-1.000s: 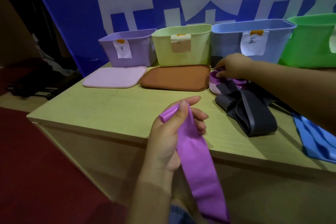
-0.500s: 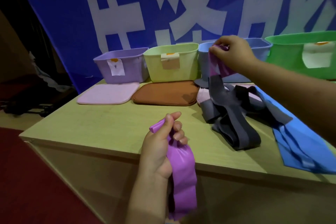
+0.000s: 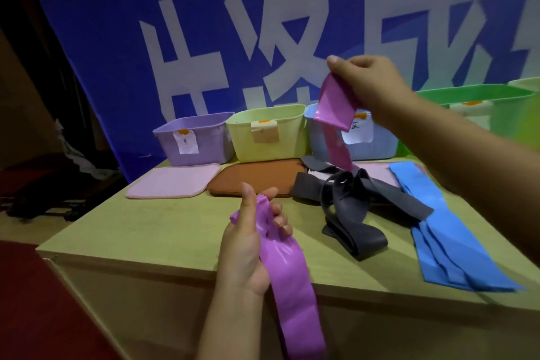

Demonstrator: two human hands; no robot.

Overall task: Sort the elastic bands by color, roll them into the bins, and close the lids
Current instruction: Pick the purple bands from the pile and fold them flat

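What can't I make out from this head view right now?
- Bin labels: writing too small.
- Bin insides: hidden by front walls.
- Green bin: cut by right edge, blurred.
- Purple band in left hand: lower end leaves bottom edge.
- Third lid: mostly under gray bands.

Table [image 3: 146, 231] carrying four bins in a row at its back edge; two lids [image 3: 174, 184] flat before the two leftmost bins [image 3: 193, 140], beyond the left hand's fingers [image 3: 280, 221]. Tangled bands [image 3: 353, 213] right of those fingers, below the right hand [image 3: 371, 79]. Flat bands [image 3: 450, 242] further right, under the right forearm. One band [image 3: 333, 123] hanging from the right hand's fingers; another [image 3: 289, 280] trailing below the left hand [image 3: 245, 248], off the table's front edge.
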